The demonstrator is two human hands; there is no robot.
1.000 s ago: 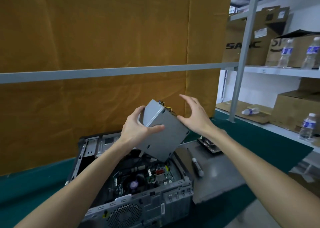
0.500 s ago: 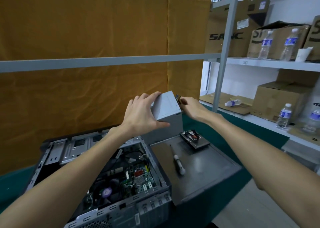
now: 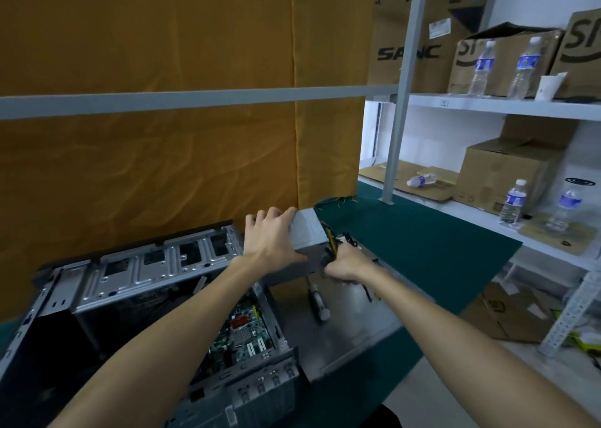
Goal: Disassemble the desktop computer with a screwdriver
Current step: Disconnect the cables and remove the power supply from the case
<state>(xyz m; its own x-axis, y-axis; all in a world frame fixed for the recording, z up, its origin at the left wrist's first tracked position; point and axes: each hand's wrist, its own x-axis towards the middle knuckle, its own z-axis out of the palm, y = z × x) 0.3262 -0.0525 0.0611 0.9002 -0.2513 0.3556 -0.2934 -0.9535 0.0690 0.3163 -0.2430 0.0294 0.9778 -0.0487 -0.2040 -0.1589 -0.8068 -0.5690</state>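
Left hand (image 3: 271,242) grips grey power supply (image 3: 309,236) from left side, fingers over top edge. Right hand (image 3: 346,266) curled round its cable bundle (image 3: 331,245) at right face. Supply sits on removed side panel (image 3: 357,317), beside screwdriver (image 3: 318,301). Open computer case (image 3: 136,284) left, motherboard (image 3: 244,330) exposed. Green mat (image 3: 422,242) underneath.

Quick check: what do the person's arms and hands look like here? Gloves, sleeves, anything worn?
Both forearms are bare as far as the frame shows them, with no sleeve in sight. The left hand and the right hand carry no gloves. No watch, ring, strap or marking shows on either wrist or on the fingers.
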